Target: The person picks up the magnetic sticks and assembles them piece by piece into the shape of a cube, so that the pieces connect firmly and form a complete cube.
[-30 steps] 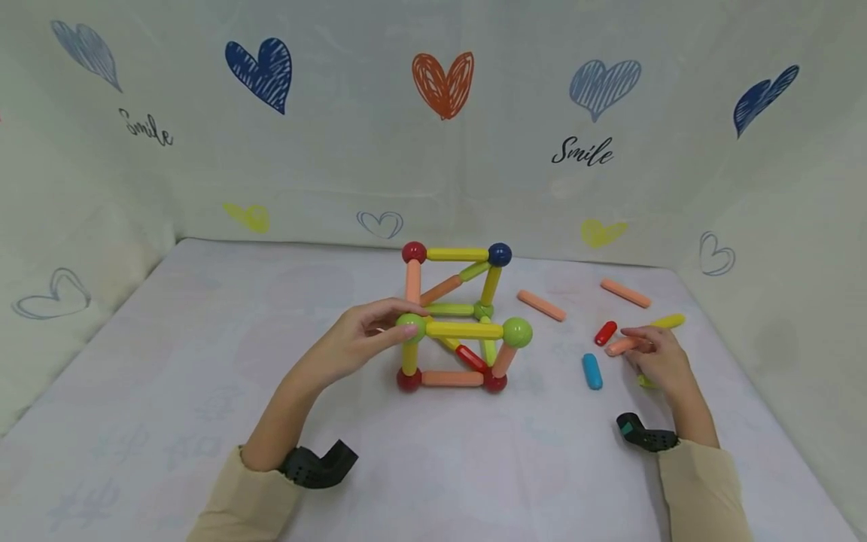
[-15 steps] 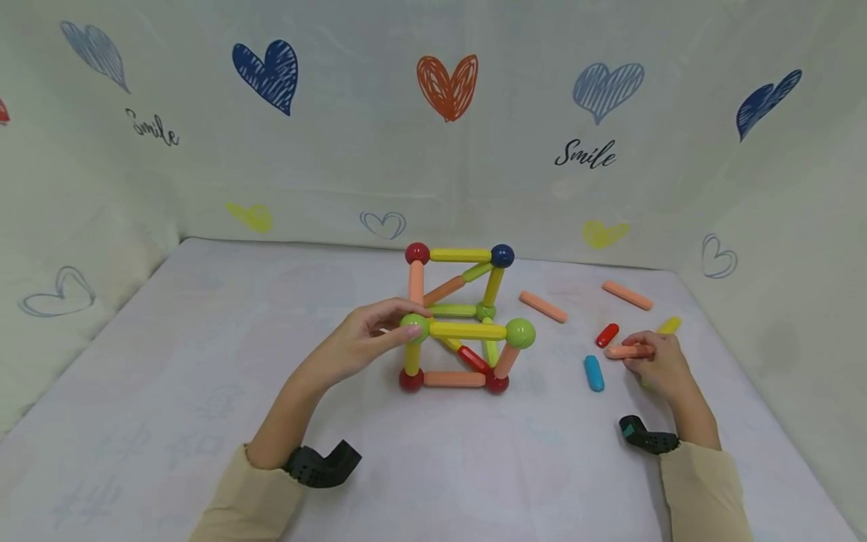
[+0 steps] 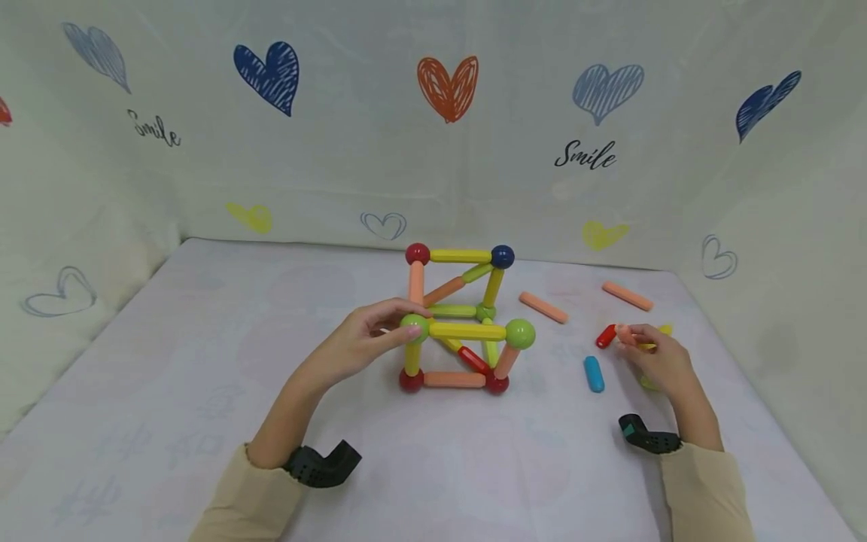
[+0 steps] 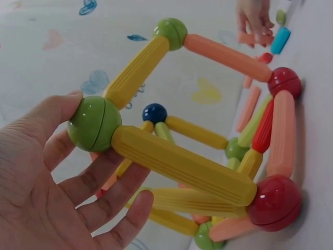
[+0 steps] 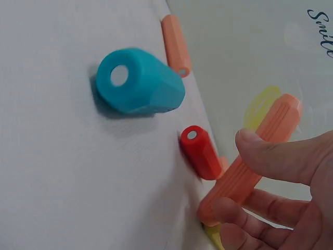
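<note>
A frame of coloured magnetic sticks and balls stands in the middle of the table, with red, green and blue balls at its corners. My left hand pinches the green ball at its near upper left corner, thumb on one side and fingers on the other. A yellow stick runs down from that ball to a red ball. On the right, my right hand holds a salmon-coloured stick between thumb and fingers, tilted, just beside a short red stick.
A short blue stick lies left of my right hand. Two salmon sticks, one nearer and one farther, lie behind it. Yellow and green sticks are partly hidden under the right hand. A heart-printed cloth hangs behind the table.
My right hand has lifted the salmon stick and turned it from lying sideways to pointing toward the back, close to the red stick. The left hand keeps its hold on the green ball.
</note>
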`<state>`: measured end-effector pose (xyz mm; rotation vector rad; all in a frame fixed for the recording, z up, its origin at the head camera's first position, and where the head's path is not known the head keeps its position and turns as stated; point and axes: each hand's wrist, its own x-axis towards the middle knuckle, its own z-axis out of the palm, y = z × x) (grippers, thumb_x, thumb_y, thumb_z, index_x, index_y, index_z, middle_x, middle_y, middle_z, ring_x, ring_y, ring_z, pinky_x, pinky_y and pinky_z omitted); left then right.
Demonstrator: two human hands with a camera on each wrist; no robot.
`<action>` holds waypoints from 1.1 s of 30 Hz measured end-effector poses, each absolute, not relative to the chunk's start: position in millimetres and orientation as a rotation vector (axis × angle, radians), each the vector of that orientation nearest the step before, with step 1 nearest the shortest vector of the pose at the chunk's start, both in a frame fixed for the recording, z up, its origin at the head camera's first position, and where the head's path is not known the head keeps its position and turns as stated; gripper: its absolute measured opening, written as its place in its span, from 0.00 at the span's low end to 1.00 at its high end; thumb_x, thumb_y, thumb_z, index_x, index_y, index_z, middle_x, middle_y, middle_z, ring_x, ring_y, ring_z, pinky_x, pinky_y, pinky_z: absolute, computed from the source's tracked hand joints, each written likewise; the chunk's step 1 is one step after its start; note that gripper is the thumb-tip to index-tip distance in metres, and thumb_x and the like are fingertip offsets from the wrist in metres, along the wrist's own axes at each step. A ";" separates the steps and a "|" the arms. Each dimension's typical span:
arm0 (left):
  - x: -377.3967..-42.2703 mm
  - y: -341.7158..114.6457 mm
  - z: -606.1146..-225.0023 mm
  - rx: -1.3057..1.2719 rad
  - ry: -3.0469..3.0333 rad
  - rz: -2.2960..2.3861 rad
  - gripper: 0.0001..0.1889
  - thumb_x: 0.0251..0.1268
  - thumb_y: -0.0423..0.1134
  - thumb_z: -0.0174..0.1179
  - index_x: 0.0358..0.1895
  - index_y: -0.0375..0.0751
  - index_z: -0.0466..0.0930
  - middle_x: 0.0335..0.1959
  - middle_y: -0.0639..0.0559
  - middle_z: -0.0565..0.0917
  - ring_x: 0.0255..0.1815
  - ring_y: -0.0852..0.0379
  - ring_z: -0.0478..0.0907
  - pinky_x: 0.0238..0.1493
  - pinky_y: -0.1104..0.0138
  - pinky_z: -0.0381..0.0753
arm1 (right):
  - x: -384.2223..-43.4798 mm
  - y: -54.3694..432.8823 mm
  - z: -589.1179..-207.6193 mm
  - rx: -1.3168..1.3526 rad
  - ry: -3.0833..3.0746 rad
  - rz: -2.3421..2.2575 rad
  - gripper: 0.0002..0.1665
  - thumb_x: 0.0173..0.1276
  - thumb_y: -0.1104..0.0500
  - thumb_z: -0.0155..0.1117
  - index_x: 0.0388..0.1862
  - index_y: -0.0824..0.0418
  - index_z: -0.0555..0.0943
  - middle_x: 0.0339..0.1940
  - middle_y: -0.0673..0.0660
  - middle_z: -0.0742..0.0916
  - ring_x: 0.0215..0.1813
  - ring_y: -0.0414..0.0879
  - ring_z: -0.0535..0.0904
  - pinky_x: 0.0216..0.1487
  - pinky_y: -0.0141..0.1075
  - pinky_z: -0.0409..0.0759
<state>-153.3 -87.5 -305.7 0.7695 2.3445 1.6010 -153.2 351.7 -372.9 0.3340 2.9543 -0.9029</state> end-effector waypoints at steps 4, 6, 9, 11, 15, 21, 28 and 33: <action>-153.0 -88.0 -305.9 0.781 2.340 1.609 0.14 0.66 0.39 0.56 0.53 0.46 0.75 0.49 0.50 0.79 0.43 0.51 0.74 0.47 0.56 0.75 | -166.9 368.2 -390.8 0.304 2.970 -0.934 0.42 0.62 0.32 0.51 0.65 0.59 0.65 0.58 0.69 0.74 0.49 0.59 0.73 0.42 0.43 0.79; -153.1 -88.1 -306.3 0.784 2.335 1.614 0.14 0.66 0.39 0.56 0.54 0.46 0.75 0.49 0.50 0.79 0.43 0.51 0.74 0.47 0.56 0.75 | -173.3 375.3 -397.1 0.282 2.986 -0.971 0.43 0.60 0.30 0.51 0.65 0.55 0.66 0.56 0.65 0.75 0.44 0.53 0.75 0.36 0.35 0.77; -153.5 -88.2 -306.9 0.785 2.330 1.617 0.14 0.66 0.39 0.56 0.54 0.46 0.75 0.49 0.49 0.79 0.43 0.51 0.74 0.47 0.54 0.75 | -176.2 375.6 -395.1 0.236 3.001 -1.074 0.39 0.60 0.30 0.53 0.65 0.49 0.68 0.53 0.59 0.77 0.39 0.48 0.75 0.30 0.32 0.75; -153.9 -88.0 -307.3 0.778 2.323 1.622 0.14 0.66 0.39 0.56 0.53 0.46 0.75 0.48 0.50 0.79 0.43 0.51 0.74 0.48 0.53 0.74 | -172.6 367.7 -384.9 0.200 3.026 -1.126 0.35 0.60 0.32 0.55 0.62 0.47 0.71 0.52 0.54 0.79 0.38 0.44 0.75 0.27 0.34 0.75; -154.9 -87.9 -308.1 0.774 2.318 1.627 0.14 0.66 0.39 0.56 0.53 0.46 0.75 0.47 0.49 0.79 0.44 0.50 0.74 0.47 0.54 0.75 | -154.1 337.3 -348.6 0.077 3.065 -1.209 0.30 0.63 0.40 0.58 0.60 0.51 0.73 0.47 0.52 0.82 0.37 0.40 0.75 0.27 0.36 0.75; -155.1 -87.7 -308.6 0.777 2.316 1.629 0.13 0.66 0.39 0.56 0.53 0.47 0.75 0.47 0.50 0.78 0.43 0.50 0.74 0.47 0.54 0.75 | -114.6 274.1 -289.3 -0.185 3.170 -1.223 0.24 0.64 0.51 0.62 0.56 0.59 0.76 0.35 0.54 0.84 0.31 0.38 0.76 0.32 0.27 0.74; -155.3 -87.8 -309.5 0.791 2.311 1.632 0.13 0.66 0.39 0.55 0.53 0.47 0.75 0.46 0.49 0.78 0.42 0.50 0.74 0.45 0.56 0.75 | -91.8 225.4 -274.2 -0.601 3.234 -1.203 0.19 0.56 0.61 0.70 0.48 0.59 0.81 0.22 0.46 0.79 0.21 0.35 0.70 0.21 0.26 0.67; -155.2 -87.6 -309.4 0.787 2.317 1.629 0.13 0.66 0.39 0.56 0.53 0.47 0.75 0.46 0.49 0.78 0.42 0.49 0.74 0.44 0.58 0.75 | -80.4 195.6 -273.8 -0.676 3.145 -1.125 0.23 0.54 0.55 0.71 0.51 0.53 0.81 0.17 0.42 0.74 0.16 0.34 0.66 0.18 0.27 0.64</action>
